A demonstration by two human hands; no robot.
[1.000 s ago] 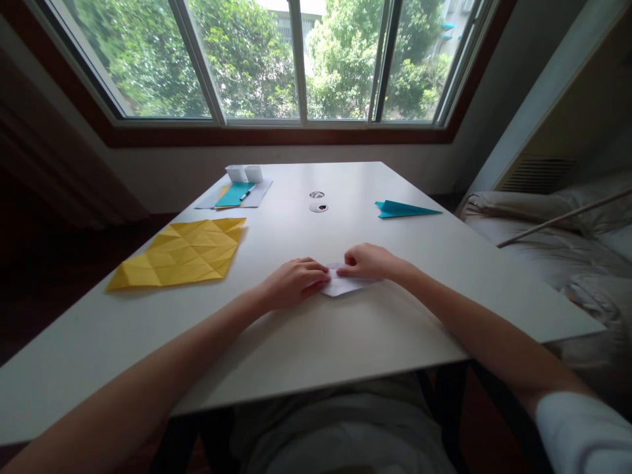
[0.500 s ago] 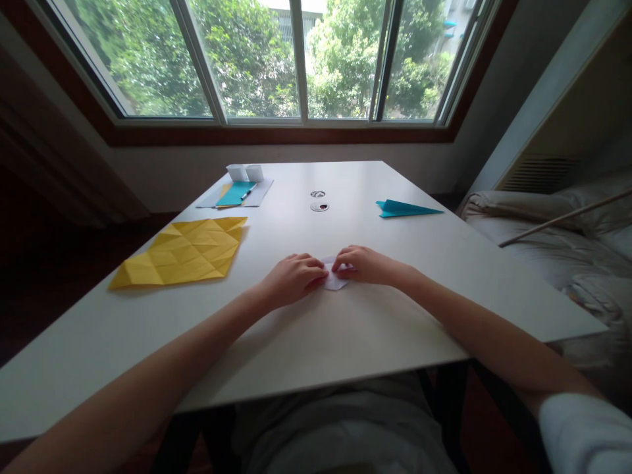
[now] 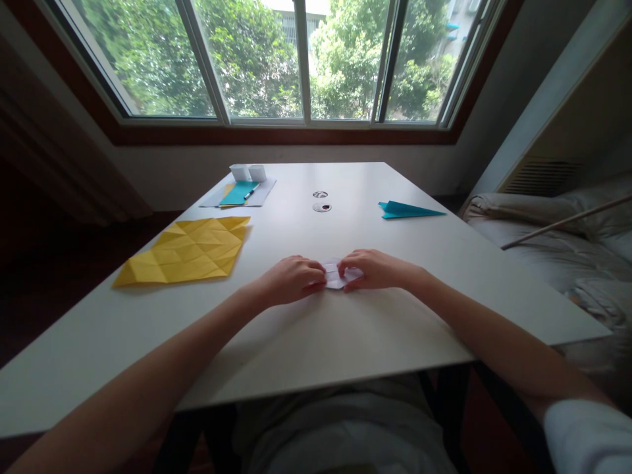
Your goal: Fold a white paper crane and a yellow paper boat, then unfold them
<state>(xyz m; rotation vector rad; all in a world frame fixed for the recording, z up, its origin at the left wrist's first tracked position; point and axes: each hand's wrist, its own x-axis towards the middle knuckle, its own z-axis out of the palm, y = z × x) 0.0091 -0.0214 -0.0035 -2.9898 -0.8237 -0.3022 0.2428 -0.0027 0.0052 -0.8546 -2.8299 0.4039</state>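
A small piece of folded white paper (image 3: 334, 276) lies on the white table between my two hands. My left hand (image 3: 295, 279) closes on its left edge, thumb and fingers together. At its right side my right hand (image 3: 371, 268) pinches the paper, the fingers curled and the thumb low near the front edge. My fingers cover both sides of the paper, so its full outline is hidden.
Creased yellow paper (image 3: 190, 249) lies to the left. A folded teal paper (image 3: 409, 210) is at the right. Two round discs (image 3: 321, 207) sit mid-table. At the back left are paper sheets (image 3: 267, 193), a pen (image 3: 251, 191) and white paper boxes (image 3: 240, 172).
My right hand has shifted slightly right along the white paper, and more of the paper shows between the hands. My left hand stays at the left edge. The view has moved a little.
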